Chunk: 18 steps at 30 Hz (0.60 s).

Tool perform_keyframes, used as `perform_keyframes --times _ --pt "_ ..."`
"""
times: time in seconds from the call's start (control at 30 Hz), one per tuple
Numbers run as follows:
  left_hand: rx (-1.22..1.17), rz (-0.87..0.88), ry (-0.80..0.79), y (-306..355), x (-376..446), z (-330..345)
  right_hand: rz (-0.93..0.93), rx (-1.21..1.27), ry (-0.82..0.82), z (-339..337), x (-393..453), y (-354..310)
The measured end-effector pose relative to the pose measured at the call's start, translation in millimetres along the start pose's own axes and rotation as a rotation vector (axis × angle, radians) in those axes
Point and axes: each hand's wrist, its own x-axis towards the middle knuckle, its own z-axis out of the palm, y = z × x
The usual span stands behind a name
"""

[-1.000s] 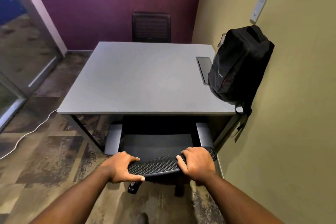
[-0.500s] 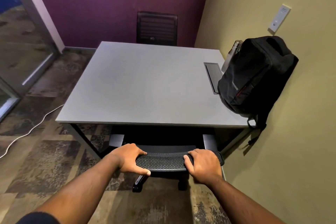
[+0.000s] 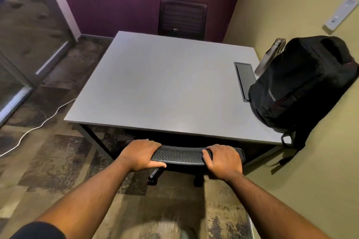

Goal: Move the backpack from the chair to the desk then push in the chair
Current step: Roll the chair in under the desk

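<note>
both hands curl over the top edge of the chair [image 3: 180, 154] backrest, left hand [image 3: 140, 154] and right hand [image 3: 223, 161] closed around its black mesh rim. just beyond the fingers, the seat sits under the near edge of the grey desk [image 3: 165, 87]. far right of the fingers, a black backpack [image 3: 299, 83] marked "lenovo" leans on the wall, a steel bottle [image 3: 270, 56] beside it.

Your room is a bit dim, with soft light from above. The desk [image 3: 165, 87] shines faintly near its front edge. The backpack [image 3: 299, 87] throws a shadow on the wall. Edges bend; the bottom looks blurry.
</note>
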Motion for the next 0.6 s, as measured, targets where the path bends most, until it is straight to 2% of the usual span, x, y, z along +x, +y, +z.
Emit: perform_keyframes --times 0.3,0.6 --pt "0.089 -0.105 -0.075 -21.7 20.8 -24.2 -0.008 0.004 0.004 -2.3 32.8 -10.5" --pt "0.098 -0.105 -0.085 -27.7 18.5 -23.8 -0.02 -0.018 -0.05 -1.5 36.2 -16.9"
